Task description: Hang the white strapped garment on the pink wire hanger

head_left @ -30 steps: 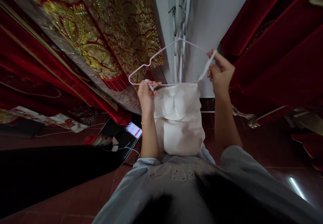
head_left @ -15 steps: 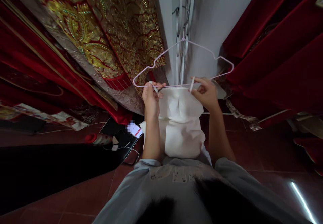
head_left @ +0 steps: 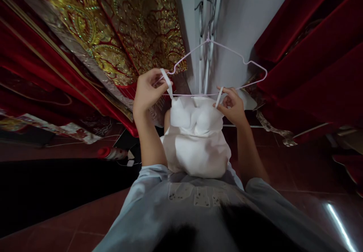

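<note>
A white garment (head_left: 198, 146) with thin shoulder straps hangs below a pale pink wire hanger (head_left: 227, 50). At the hanger's left end, my left hand (head_left: 149, 91) is closed on one strap (head_left: 167, 81), which runs up over the fingers and down to the garment's top edge. My right hand (head_left: 231, 104) pinches the other strap (head_left: 219, 97) just below the bottom bar, near the garment's right top corner. The hanger's hook end hangs at a metal rack (head_left: 207, 13). My left hand hides the hanger's left tip.
Gold beaded and red garments (head_left: 99, 28) hang close on the left, dark red ones (head_left: 314, 59) on the right. A black surface (head_left: 68, 184) at lower left bears a bottle with a red lid (head_left: 104, 153). The floor (head_left: 280, 168) is reddish tile.
My left hand has moved up and left to the hanger's end, drawing its strap out and lifting the garment's left top corner. My right hand stays nearly in place.
</note>
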A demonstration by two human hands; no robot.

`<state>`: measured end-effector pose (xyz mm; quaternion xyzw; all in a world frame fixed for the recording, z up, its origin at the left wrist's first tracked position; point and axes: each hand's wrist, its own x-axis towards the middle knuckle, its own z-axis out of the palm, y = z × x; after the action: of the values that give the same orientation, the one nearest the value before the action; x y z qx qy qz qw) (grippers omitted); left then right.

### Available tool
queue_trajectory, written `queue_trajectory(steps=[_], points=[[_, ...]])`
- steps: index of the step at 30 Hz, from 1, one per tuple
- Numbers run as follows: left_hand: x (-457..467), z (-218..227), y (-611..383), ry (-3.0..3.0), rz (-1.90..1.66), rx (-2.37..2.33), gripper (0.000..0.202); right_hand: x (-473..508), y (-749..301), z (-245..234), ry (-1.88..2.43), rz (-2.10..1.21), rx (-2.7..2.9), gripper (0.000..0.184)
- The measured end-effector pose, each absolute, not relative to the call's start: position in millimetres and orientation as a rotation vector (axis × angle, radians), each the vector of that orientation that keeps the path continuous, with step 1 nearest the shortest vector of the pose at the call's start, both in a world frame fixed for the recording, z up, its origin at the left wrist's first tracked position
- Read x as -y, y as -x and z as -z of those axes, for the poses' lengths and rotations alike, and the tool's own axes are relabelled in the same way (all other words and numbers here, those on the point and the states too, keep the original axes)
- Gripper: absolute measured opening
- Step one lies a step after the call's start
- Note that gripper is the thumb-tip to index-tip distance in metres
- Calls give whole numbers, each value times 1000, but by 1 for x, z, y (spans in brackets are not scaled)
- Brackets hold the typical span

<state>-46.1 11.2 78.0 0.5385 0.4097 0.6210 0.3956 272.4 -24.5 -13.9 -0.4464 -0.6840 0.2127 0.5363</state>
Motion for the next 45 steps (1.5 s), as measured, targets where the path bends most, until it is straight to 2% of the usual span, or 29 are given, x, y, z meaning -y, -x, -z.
queue_trajectory(steps=[3,7,10,13,15,21,28,31,35,38,43,45], points=[[-34,-84,42,-1438,-1490,-1095,25,25,-269,16,1071,-511,1613,61],[-43,-49,40,-1415,-1700,-1057,25,27,-267,16,1026,-507,1629,58],[-29,-12,25,-1024,-1963,-915,37,28,-262,14,1022,-486,1680,57],[-10,12,-2,-879,-1896,-790,53,24,-265,17,1027,-431,1697,60],[-2,18,-16,-891,-1902,-750,57,18,-279,20,1024,-355,1599,61],[1,14,-18,-933,-1989,-763,52,-15,-361,6,1137,-294,1122,47],[4,13,-19,-977,-1993,-787,54,-38,-355,-52,1314,-181,1368,43],[7,10,-15,-1024,-1974,-786,51,-34,-355,-56,1373,-270,1290,43],[9,9,-10,-1022,-1938,-738,48,-19,-372,-48,1402,-271,1161,29],[9,9,-11,-1006,-1931,-707,49,-14,-368,-53,1414,-260,1258,30],[12,10,-11,-995,-1922,-682,49,-23,-331,-76,1426,20,1530,32],[14,9,-11,-986,-1910,-679,48,-25,-326,-80,1371,135,1573,28]])
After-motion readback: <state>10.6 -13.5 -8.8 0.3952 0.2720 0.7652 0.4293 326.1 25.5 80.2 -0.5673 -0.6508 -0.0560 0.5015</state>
